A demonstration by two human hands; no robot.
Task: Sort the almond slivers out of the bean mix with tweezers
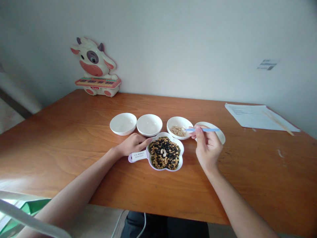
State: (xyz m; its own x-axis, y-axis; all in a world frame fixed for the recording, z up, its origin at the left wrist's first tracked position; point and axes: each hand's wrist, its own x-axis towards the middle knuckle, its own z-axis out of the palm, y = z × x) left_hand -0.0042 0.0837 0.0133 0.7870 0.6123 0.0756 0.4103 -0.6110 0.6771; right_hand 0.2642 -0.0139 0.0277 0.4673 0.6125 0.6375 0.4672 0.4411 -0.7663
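Note:
My left hand (pixel 133 144) rests at the left edge of a white and lilac flower-shaped dish (pixel 182 152), its thumb on the rim and its other fingers curled and partly hidden. Inside the dish lie yellow, black and green beans or seeds (pixel 164 162), with a few pale peanut-like pieces (pixel 163 152) on top. A labelled handle (pixel 137 156) sticks out to the left. My right hand (pixel 208 145) pinches slim light-blue tweezers (pixel 210 130), whose tip is over a white bowl (pixel 175 120) with pale flat pieces (pixel 178 131) in it.
Two white bowls (pixel 123 123) stand left of that bowl; another white bowl (pixel 222 136) is partly behind my right hand. A cow-shaped toy keyboard (pixel 96 71) stands at the back left. Papers (pixel 252 115) with chopsticks (pixel 278 123) lie at the right on the wooden table (pixel 247 172).

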